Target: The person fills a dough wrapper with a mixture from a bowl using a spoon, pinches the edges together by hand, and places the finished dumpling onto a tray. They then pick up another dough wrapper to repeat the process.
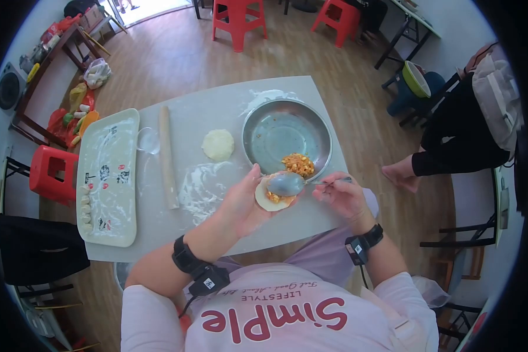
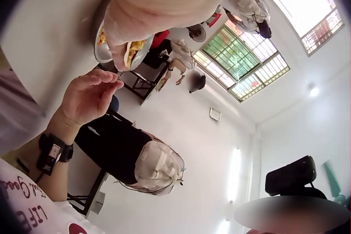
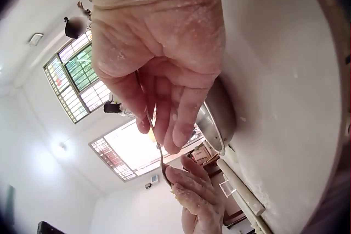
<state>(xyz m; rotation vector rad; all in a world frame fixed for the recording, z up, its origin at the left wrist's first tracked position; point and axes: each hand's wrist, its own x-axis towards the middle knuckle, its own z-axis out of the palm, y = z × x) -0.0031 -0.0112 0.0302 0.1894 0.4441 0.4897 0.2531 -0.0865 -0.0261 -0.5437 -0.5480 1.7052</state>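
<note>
My left hand [image 1: 240, 202] holds a round dumpling wrapper [image 1: 264, 200] over the table's near side, just below the metal bowl [image 1: 276, 141]. Orange-yellow filling sits on the wrapper, partly hidden beneath the bowl of a metal spoon [image 1: 286, 185]. My right hand [image 1: 344, 198] pinches the spoon's handle between thumb and fingers, as the right wrist view also shows. More chopped filling [image 1: 299, 165] lies at the near edge inside the bowl. In the left wrist view the wrapper [image 2: 133, 52] is bent around its filling, by the left fingers.
A flat dough round [image 1: 217, 145] and a rolling pin [image 1: 168, 158] lie on the floured table. Farther left, a long tray [image 1: 114, 193] carries several small dumplings [image 1: 85, 211] beside a round clear item [image 1: 148, 141]. Another person [image 1: 463, 117] stands at the right.
</note>
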